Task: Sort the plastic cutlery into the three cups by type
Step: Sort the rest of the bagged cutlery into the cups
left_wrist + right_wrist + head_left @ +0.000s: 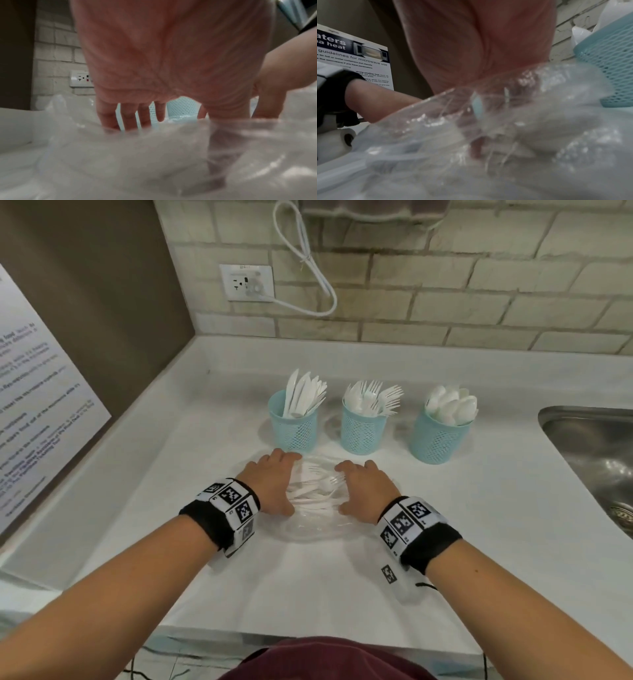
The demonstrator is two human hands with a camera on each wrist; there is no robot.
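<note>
White cutlery [313,491] lies jumbled in a clear bag [308,529] on the worktop [274,583]. The left hand [274,484] at 9 o'clock and right hand [364,489] at 3 rest on it, palms down. Whether either grip is clamped, I cannot tell.

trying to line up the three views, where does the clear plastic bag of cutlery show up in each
Head: clear plastic bag at centre on the counter, between the left hand and the right hand.
Left wrist: fills the lower half, blurred.
Right wrist: covers the lower right.
Shared landmark: the teal mesh cups.
</note>
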